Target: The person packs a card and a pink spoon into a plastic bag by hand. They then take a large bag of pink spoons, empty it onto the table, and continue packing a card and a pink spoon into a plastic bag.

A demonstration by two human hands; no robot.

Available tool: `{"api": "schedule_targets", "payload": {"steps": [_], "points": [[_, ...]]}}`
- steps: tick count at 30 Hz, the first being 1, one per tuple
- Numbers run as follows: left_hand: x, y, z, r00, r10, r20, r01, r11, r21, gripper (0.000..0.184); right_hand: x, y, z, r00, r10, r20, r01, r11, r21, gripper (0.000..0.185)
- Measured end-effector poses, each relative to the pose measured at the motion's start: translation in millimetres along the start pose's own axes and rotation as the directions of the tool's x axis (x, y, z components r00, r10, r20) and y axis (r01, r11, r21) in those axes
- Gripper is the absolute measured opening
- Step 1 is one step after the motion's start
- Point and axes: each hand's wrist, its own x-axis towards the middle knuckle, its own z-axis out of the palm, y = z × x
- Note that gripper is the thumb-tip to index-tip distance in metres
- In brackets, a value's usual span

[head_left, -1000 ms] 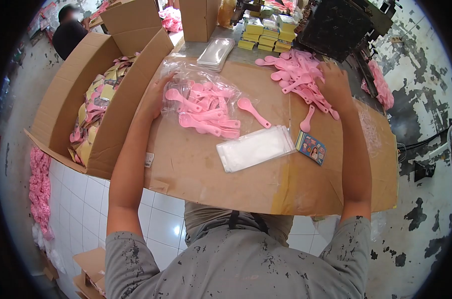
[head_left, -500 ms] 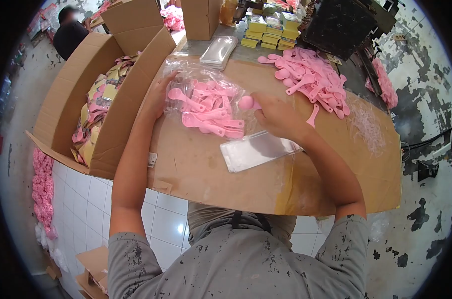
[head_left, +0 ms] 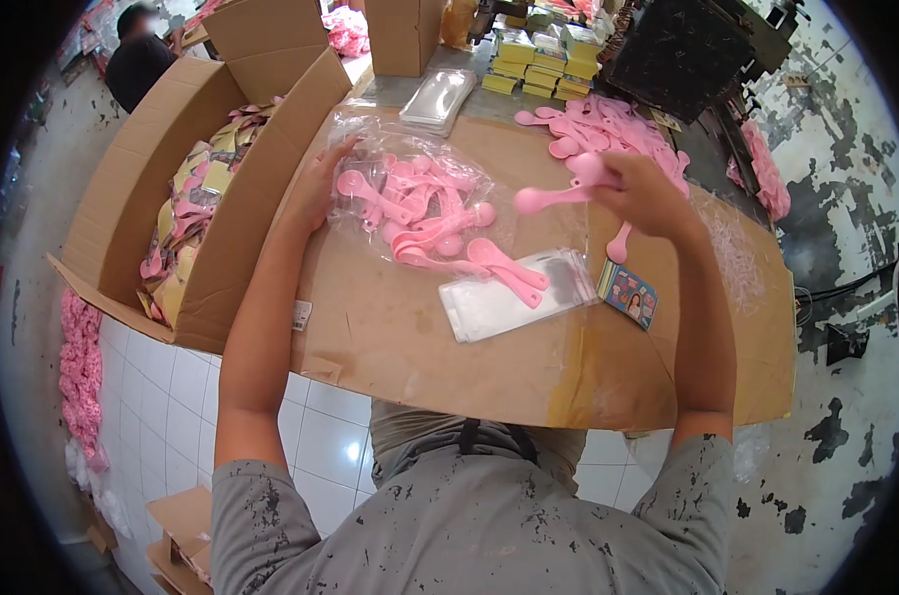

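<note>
A clear plastic bag of pink scoop spoons lies on the cardboard-covered table. My left hand grips its left edge, the fingertips partly hidden by the film. To the right, my right hand is closed on pink spoons, held above the table beside the large spoon pile. Two spoons lie between the bag and a stack of clear plastic sleeves, partly over the sleeves. A small stack of printed cards rests below my right hand.
At left stands an open carton of packed pieces. More clear sleeves and stacks of yellow-edged cards lie at the back, near a dark machine. Plastic strands lie at right. Another person is at far left.
My right hand has moved right and away from the bag towards the pile, now with spoons in it. Spoons in the bag have shifted, and two now lie over the sleeves. My left hand stays put.
</note>
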Motion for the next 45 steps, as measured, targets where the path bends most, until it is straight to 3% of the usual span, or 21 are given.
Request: {"api": "schedule_targets", "payload": {"steps": [3, 5, 7, 8, 9, 10, 12, 15, 19, 21, 23, 25, 28, 30, 32, 34, 37, 40, 43, 45], "points": [[-2, 0, 0, 1.0, -0.01, -0.014, 0.011, 1.0, 0.01, 0.06, 2, 47, -13, 0.955, 0.013, -0.296, -0.012, 1.0, 0.007, 0.026], [1, -1, -2, 0.999, -0.036, -0.027, 0.037, 0.999, 0.027, 0.06, -1, 57, 2, 0.812, -0.223, -0.54, -0.078, 0.874, -0.479, 0.032], [-5, 4, 3, 0.999, -0.025, -0.026, 0.026, 0.999, 0.028, 0.061, -4, 45, 12, 0.749, -0.35, -0.563, -0.009, 0.844, -0.536, 0.038], [-7, 6, 5, 0.999, -0.02, -0.027, 0.021, 0.999, 0.029, 0.061, -4, 33, 25, 0.783, -0.33, -0.526, 0.14, 0.919, -0.368, 0.042], [-5, 5, 3, 0.999, -0.035, -0.025, 0.036, 0.998, 0.042, 0.063, -11, 12, 36, 0.923, -0.191, -0.335, 0.149, 0.978, -0.147, 0.043], [-2, 3, 1, 0.998, -0.052, -0.021, 0.053, 0.997, 0.055, 0.066, -19, -13, 49, 0.992, -0.083, -0.09, 0.09, 0.993, 0.075, 0.045], [-1, 2, 1, 0.999, -0.051, -0.004, 0.051, 0.996, 0.071, 0.068, -32, -53, 79, 0.99, -0.1, 0.1, 0.094, 0.994, 0.063, 0.042], [-5, 3, 1, 1.0, -0.013, 0.0, 0.013, 0.998, 0.058, 0.065, -31, -55, 117, 0.95, -0.312, 0.005, 0.31, 0.944, -0.115, 0.034], [-6, 3, 2, 1.0, -0.001, -0.028, 0.002, 1.0, 0.021, 0.059, -20, -45, 114, 0.981, -0.184, 0.064, 0.187, 0.981, -0.054, 0.03], [-4, 2, 1, 1.0, 0.01, -0.015, -0.01, 1.0, 0.016, 0.058, -17, -32, 90, 0.994, -0.094, 0.06, 0.095, 0.995, -0.028, 0.03], [-2, 1, 0, 1.0, 0.012, 0.007, -0.012, 1.0, 0.009, 0.056, -7, -9, 50, 0.988, 0.021, 0.154, -0.02, 1.0, -0.01, 0.03], [-1, 0, -1, 0.999, 0.006, 0.036, -0.006, 1.0, -0.004, 0.056, -1, 4, 22, 0.985, 0.167, -0.054, -0.175, 0.944, -0.278, 0.027], [-4, 4, 4, 1.0, 0.006, 0.008, -0.006, 1.0, -0.006, 0.054, -4, 11, 24, 0.886, -0.246, -0.393, -0.133, 0.678, -0.723, 0.023], [-6, 5, 6, 1.0, -0.003, -0.007, 0.003, 1.0, -0.016, 0.054, -3, -13, 39, 0.942, -0.32, -0.098, 0.278, 0.911, -0.304, 0.023], [-6, 5, 6, 1.0, -0.018, 0.012, 0.019, 0.999, -0.037, 0.055, -5, -40, 81, 0.925, -0.378, 0.024, 0.379, 0.922, -0.082, 0.029], [-6, 4, 6, 1.0, 0.012, -0.001, -0.012, 0.999, -0.032, 0.056, 3, -55, 112, 0.857, -0.514, 0.025, 0.499, 0.818, -0.286, 0.032], [-9, 5, 5, 1.0, 0.015, -0.008, -0.015, 1.0, -0.009, 0.055, 18, -49, 137, 0.855, -0.499, 0.138, 0.488, 0.687, -0.539, 0.032], [-10, 7, 4, 1.0, 0.014, -0.008, -0.014, 1.0, 0.009, 0.055, 20, -46, 134, 0.86, -0.51, 0.007, 0.468, 0.782, -0.413, 0.029], [-1, 1, 0, 0.999, 0.022, 0.032, -0.022, 1.0, 0.01, 0.054, 18, -47, 130, 0.908, -0.417, 0.044, 0.404, 0.843, -0.355, 0.024], [2, -1, 0, 0.999, 0.022, 0.049, -0.022, 1.0, 0.008, 0.054, 17, -39, 128, 0.884, -0.467, -0.005, 0.446, 0.849, -0.284, 0.021]]}}
